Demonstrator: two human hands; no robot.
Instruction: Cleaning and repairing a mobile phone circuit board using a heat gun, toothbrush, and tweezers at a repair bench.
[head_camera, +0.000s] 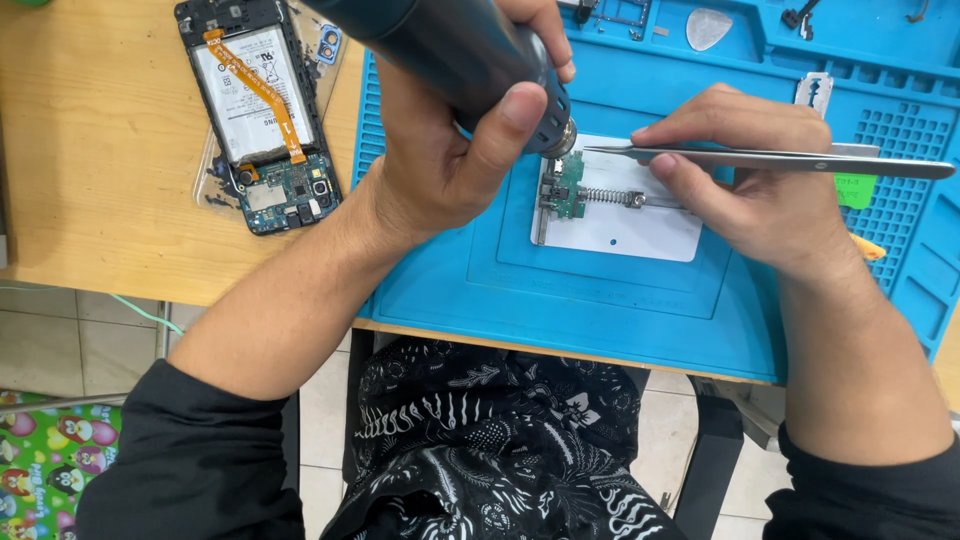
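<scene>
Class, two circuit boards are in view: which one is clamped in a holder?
The small green circuit board on the white holder plate, beneath the hot-air nozzle. The other board sits inside the opened phone.

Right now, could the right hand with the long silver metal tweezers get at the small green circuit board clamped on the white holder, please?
Probably yes: the right hand holds the tweezers with their tip just above the circuit board. The left hand's dark heat-gun nozzle crowds that spot.

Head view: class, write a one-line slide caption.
Left hand aims hot-air tool at small green circuit board; right hand holds tweezers.
</scene>
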